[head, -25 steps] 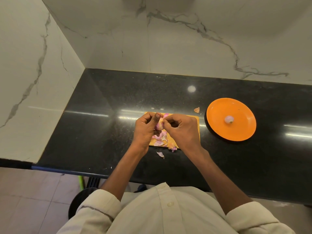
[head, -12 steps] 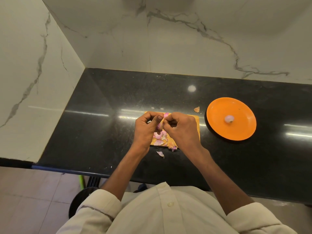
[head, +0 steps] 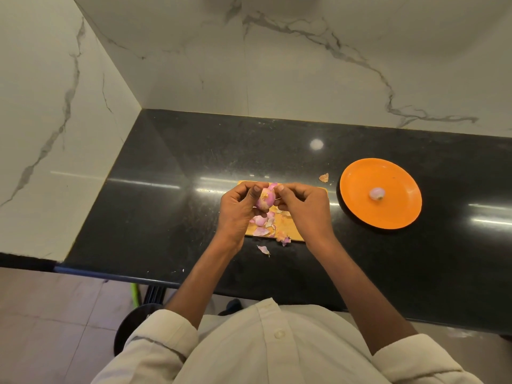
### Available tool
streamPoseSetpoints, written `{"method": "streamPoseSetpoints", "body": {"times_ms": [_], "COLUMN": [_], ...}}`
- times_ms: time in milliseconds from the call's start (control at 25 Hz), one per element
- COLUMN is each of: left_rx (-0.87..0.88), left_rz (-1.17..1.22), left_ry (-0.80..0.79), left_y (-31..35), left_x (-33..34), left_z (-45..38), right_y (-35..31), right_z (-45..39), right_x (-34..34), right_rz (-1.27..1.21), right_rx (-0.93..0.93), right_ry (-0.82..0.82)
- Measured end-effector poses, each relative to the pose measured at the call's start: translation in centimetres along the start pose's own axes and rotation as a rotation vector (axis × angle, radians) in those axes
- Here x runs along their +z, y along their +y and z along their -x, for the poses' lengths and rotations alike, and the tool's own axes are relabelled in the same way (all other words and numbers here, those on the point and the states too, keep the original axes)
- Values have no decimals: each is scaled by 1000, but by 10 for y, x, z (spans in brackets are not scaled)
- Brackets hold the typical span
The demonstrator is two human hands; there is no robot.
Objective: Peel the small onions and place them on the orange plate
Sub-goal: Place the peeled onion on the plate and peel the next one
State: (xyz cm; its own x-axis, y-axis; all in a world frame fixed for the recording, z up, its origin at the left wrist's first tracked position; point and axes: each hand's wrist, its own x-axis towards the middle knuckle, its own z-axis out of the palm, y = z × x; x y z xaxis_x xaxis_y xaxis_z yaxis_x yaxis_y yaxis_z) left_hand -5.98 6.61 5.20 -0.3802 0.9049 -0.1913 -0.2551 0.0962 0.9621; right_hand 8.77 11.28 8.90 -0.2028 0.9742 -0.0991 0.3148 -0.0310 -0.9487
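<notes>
Centrally, left hand [head: 238, 209] grips a small onion [head: 265, 199]; right hand [head: 303, 209] pinches its skin; orange plate [head: 401, 209], toward the worktop's right edge, holds one peeled onion [head: 376, 193].

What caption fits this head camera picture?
Left hand holds a small onion; right hand pinches its skin beside the orange plate.

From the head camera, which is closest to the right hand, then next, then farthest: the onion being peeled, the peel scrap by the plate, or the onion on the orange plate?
1. Onion being peeled: touching the right hand, on its left.
2. Peel scrap: on the counter, beyond the hand.
3. Onion on the orange plate: far right.
</notes>
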Motion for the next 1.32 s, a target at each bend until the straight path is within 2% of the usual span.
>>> {"method": "streamPoseSetpoints", "body": {"times_ms": [80, 240, 480, 760, 1040, 1160, 1320], "left_rx": [-4, -9, -97, -251, -322, -330, -296], "left_rz": [19, 63, 213, 337, 437, 480, 424], "left_ry": [7, -6, -122, -87, -116, -119, -112], "left_y": [1, 3, 6, 4, 4, 5, 3], "left_x": [0, 3, 10, 9, 6, 3, 0], "left_z": [1, 4, 9, 10, 10, 7, 4], "right_y": [-1, -6, -5, 0, -5, -4, 0], "right_z": [3, 7, 9, 4, 8, 9, 6], "right_x": [1, 10, 17, 11, 7, 5, 7], "right_rz": [-29, -5, 70, -274, -532, -488, -338], "right_rx": [4, -16, -32, 238, 487, 430, 199], "right_ry": [-6, 106, 203, 158, 125, 86, 17]}}
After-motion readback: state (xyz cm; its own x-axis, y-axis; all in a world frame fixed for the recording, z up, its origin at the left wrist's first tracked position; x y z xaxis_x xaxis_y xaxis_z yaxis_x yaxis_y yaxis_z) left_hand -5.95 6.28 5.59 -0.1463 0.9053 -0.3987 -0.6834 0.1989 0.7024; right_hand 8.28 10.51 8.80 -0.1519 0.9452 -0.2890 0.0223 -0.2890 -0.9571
